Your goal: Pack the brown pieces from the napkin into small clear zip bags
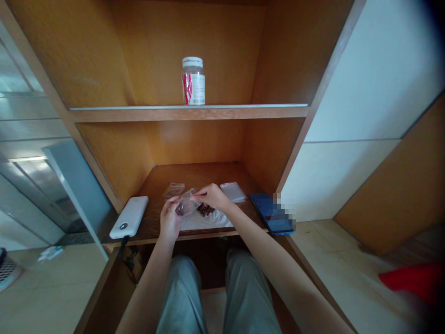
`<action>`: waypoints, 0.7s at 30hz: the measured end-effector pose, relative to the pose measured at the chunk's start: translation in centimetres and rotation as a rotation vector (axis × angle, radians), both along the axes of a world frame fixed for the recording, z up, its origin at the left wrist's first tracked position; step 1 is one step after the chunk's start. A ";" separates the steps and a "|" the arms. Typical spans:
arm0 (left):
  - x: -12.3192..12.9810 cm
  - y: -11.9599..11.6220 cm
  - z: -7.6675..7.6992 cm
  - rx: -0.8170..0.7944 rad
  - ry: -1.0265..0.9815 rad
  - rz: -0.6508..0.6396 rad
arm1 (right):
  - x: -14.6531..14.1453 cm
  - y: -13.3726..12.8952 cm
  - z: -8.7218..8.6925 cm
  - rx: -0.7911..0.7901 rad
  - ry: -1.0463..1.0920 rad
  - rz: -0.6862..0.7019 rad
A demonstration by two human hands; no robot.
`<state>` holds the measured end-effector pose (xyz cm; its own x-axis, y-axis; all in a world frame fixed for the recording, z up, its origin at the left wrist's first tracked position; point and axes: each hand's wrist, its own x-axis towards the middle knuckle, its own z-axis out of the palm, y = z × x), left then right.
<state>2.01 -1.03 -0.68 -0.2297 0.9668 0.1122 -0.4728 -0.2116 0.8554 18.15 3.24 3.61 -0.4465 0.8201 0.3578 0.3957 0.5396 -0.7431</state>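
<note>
Above the brown wooden tabletop [155,221], the left hand [169,219] grips a small clear plastic bag [187,202] while the right hand [212,196] pinches its edge, apparently working the mouth, which next calls for a steady hold.

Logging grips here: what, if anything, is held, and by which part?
A clear plastic bag: the left hand grips its left side, the right hand its upper right edge.

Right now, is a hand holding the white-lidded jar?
No, the jar stands on the shelf, above the left hand and right hand.
</note>
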 end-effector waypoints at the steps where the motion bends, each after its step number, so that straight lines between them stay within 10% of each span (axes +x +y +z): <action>1: -0.1 0.0 0.0 -0.001 -0.007 -0.006 | 0.1 -0.1 0.2 -0.012 0.011 0.005; 12: 0.0 -0.4 0.6 -0.044 -0.062 -0.035 | 0.3 0.1 -0.5 -0.310 0.035 0.336; 21: -0.8 0.4 -0.5 -0.029 -0.026 -0.089 | -0.4 -0.9 0.5 -0.327 0.131 0.176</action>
